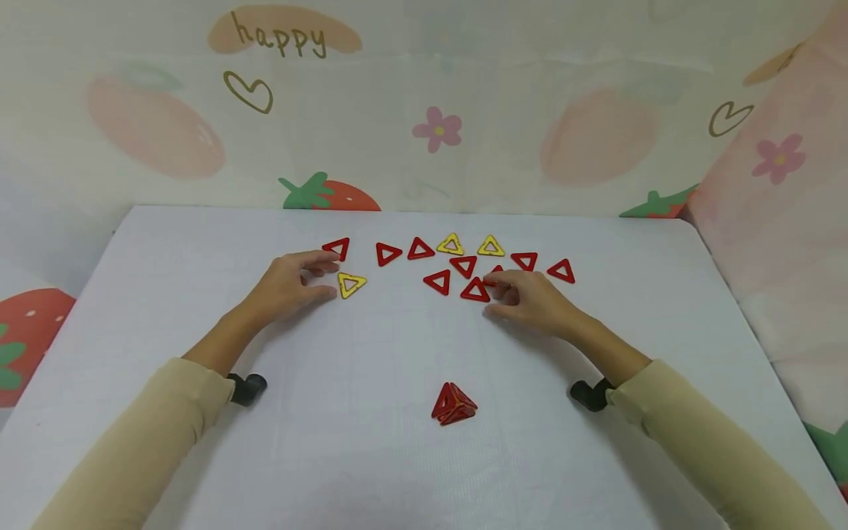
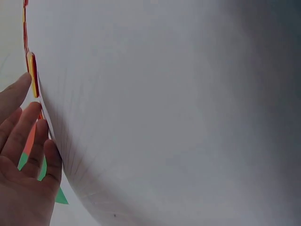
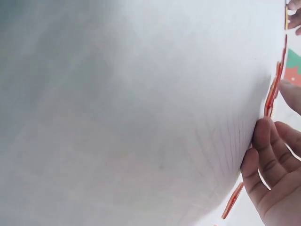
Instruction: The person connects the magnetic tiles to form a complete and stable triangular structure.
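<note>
At the left of the scattered triangles, my left hand (image 1: 288,283) has its fingertips over the edge of a red triangular tile (image 1: 345,246). Its thumb is right beside a yellow triangular tile (image 1: 359,280), fingers loosely bent and parted. My right hand (image 1: 533,300) rests on the table by the red tiles, thumb apart from its fingers. A red triangular tile (image 1: 475,297) lies at those fingertips, and another red tile (image 1: 492,278) is partly hidden beneath them. Nearer the body stands a small red pyramid (image 1: 454,405) made of such triangles.
Several more red triangles and two yellow triangles (image 1: 491,254) lie flat between and behind the hands on the white table (image 1: 371,456). A single red triangle (image 1: 571,273) sits farthest right. Behind the table hangs a strawberry-printed cloth (image 1: 503,88).
</note>
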Demonstrator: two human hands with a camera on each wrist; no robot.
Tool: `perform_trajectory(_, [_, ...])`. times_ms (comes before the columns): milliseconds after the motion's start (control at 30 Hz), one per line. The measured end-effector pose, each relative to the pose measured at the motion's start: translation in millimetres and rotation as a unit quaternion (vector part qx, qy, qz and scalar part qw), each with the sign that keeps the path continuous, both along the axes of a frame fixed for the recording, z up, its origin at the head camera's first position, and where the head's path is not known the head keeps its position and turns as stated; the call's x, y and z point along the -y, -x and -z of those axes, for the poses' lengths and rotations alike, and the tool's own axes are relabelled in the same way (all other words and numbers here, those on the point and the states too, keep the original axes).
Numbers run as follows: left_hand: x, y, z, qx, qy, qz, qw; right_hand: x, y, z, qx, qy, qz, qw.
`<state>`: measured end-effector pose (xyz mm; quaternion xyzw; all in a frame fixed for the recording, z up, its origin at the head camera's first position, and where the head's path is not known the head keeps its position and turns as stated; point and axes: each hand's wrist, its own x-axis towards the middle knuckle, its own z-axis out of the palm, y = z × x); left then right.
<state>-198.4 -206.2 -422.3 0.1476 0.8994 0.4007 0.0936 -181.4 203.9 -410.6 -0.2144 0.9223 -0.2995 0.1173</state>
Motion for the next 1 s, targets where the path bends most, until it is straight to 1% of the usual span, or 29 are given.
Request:
perform_trajectory(67, [0.1,0.4,-0.2,0.003,-0.001,0.004,1.0000,1.2,1.2,0.2,-0.002,-0.003,0.002,1.0000])
perform_trajectory(333, [-2.1,1.0,-0.6,-0.005,-0.015,0.022,0.9996,6.0,6.1,2.1,-0.007,-0.024,0.008,0.9996])
perform_trajectory(467, [-4.6,1.9,-1.7,-0.001,-0.017,0.024,0.9996,8.1,6.7,0.8,-0.008,-0.026,0.008,0.9996])
perform_trajectory(700, [-9.9,5.7,1.8,0.001,-0.022,0.032,0.9993,10.0,8.3,-0.4,-0.009,-0.036,0.003,0.9993])
perform_trajectory(1000, [-17.4,4.6,-1.4,0.007,-0.012,0.038,0.9992,12.3,10.9,-2.0,0.003,-0.057,0.006,0.9984])
